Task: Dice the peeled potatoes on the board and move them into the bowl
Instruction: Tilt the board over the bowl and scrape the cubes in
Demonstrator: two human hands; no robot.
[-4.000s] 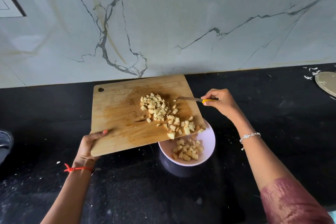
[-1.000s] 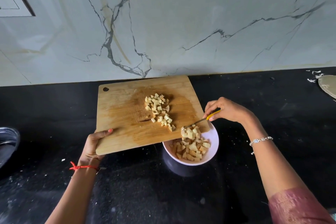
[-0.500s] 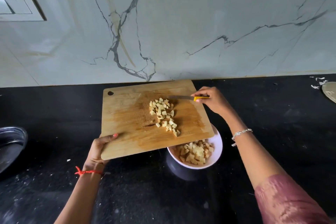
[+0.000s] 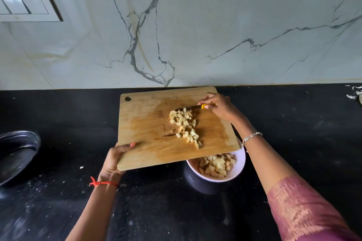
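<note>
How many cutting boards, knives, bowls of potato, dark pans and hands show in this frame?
cutting board: 1
knife: 1
bowl: 1
dark pan: 1
hands: 2, the left hand gripping the board and the right hand holding the knife
Total: 6

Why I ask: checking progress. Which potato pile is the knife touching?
The pile on the board: the knife in the right hand meets its far edge. The other pile lies in the pink bowl.
</note>
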